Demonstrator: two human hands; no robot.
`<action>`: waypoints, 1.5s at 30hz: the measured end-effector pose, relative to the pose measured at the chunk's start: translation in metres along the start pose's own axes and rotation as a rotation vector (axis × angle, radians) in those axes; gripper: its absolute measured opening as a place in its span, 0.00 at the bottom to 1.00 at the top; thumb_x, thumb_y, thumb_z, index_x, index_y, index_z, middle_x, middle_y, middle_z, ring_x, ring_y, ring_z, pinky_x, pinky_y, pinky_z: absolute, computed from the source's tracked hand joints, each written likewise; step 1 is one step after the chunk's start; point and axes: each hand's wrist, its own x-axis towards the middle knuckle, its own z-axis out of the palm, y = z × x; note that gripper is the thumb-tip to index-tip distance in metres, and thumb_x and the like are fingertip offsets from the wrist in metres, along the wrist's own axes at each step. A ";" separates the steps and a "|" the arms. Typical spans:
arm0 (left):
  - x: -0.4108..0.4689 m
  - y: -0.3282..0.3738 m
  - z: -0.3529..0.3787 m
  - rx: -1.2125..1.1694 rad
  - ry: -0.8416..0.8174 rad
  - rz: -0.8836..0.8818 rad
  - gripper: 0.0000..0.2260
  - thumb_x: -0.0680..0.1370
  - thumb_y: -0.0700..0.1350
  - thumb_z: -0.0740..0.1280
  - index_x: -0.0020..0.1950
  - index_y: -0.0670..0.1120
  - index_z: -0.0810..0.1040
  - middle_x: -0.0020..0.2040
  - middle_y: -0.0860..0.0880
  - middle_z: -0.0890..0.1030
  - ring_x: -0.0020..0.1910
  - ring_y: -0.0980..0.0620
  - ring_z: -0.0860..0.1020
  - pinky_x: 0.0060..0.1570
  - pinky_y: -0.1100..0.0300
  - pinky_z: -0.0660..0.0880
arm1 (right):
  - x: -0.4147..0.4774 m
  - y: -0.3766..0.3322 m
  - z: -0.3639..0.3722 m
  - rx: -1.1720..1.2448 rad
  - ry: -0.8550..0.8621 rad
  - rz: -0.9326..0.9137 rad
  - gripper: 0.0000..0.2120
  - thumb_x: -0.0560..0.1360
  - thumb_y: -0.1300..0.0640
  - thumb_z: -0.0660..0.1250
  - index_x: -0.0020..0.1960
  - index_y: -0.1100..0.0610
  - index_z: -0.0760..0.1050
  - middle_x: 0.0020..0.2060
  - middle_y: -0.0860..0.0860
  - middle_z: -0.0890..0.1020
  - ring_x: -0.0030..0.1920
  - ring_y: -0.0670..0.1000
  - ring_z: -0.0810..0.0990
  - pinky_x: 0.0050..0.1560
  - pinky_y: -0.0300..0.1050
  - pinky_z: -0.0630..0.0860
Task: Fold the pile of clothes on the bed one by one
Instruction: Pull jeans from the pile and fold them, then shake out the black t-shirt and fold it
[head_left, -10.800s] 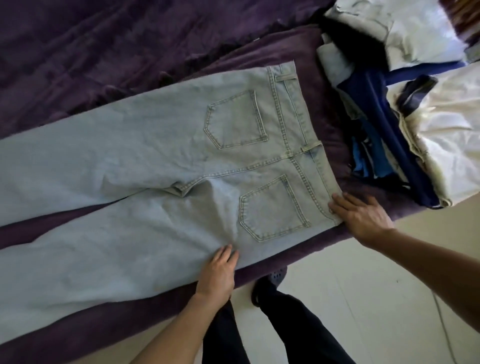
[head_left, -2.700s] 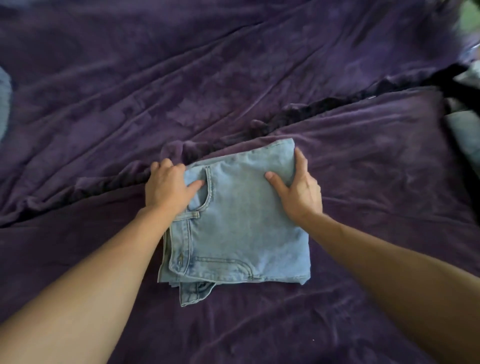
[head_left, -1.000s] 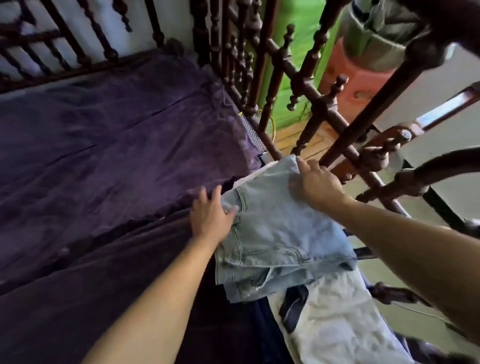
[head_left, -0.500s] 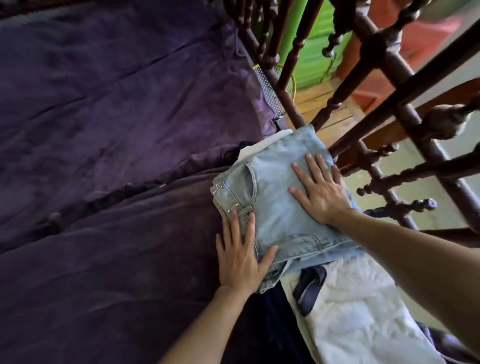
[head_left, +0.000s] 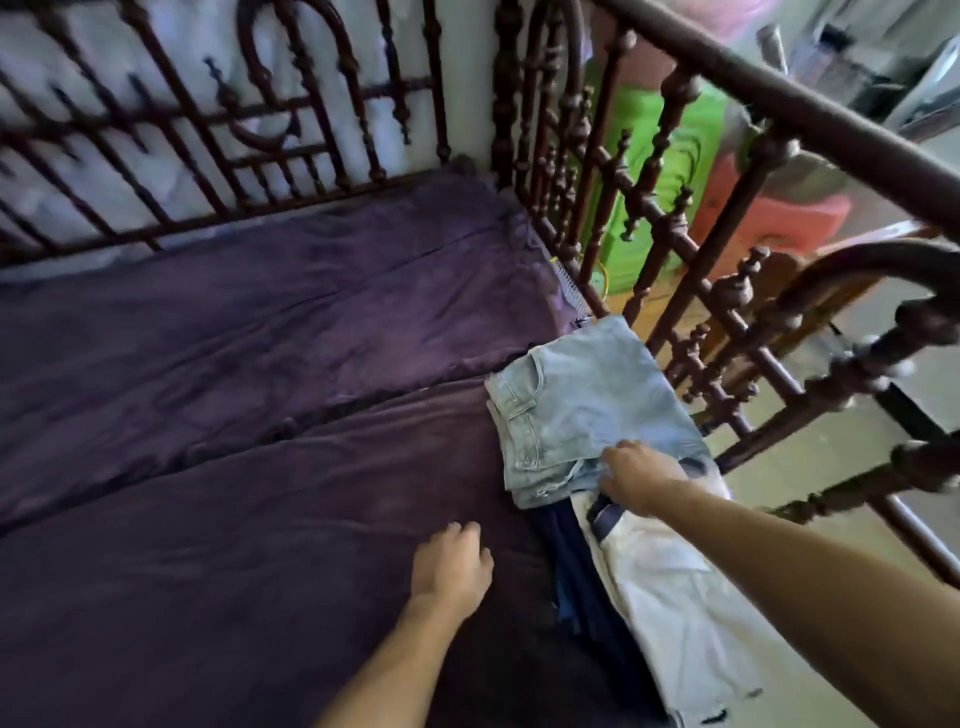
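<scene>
Off the folded jeans (head_left: 587, 410) since a moment ago, the left hand (head_left: 452, 566) now rests on the purple bed cover (head_left: 260, 389), fingers loosely curled and holding nothing, near and left of the bundle. The right hand (head_left: 639, 475) has drawn back to the bundle's near edge, knuckles up over a white garment (head_left: 675, 597) — whether it grips anything I cannot tell. The jeans lie at the bed's right edge, long axis running near to far, waistband facing left. A dark blue garment (head_left: 576, 571) lies beside the white one. A dark turned-wood railing (head_left: 675, 234) fences the far and right sides.
</scene>
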 end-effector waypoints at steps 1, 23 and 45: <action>-0.021 -0.006 0.000 -0.003 0.025 -0.009 0.12 0.80 0.52 0.58 0.59 0.49 0.74 0.57 0.50 0.77 0.57 0.48 0.77 0.54 0.54 0.72 | -0.017 -0.010 0.001 0.017 0.002 -0.011 0.17 0.76 0.51 0.61 0.63 0.54 0.73 0.62 0.56 0.76 0.62 0.58 0.75 0.57 0.49 0.73; -0.440 -0.329 -0.079 -0.055 0.437 -0.513 0.09 0.79 0.52 0.59 0.53 0.50 0.76 0.49 0.51 0.81 0.52 0.47 0.79 0.44 0.57 0.71 | -0.265 -0.469 -0.034 -0.110 0.217 -0.757 0.15 0.76 0.45 0.62 0.58 0.51 0.77 0.58 0.54 0.80 0.57 0.59 0.78 0.52 0.49 0.74; -0.595 -0.729 -0.119 -0.055 0.391 -0.705 0.11 0.79 0.52 0.59 0.54 0.48 0.76 0.53 0.48 0.81 0.54 0.47 0.78 0.48 0.57 0.70 | -0.302 -0.917 0.038 -0.066 0.072 -0.901 0.15 0.75 0.44 0.63 0.58 0.49 0.77 0.58 0.53 0.80 0.59 0.57 0.78 0.56 0.50 0.76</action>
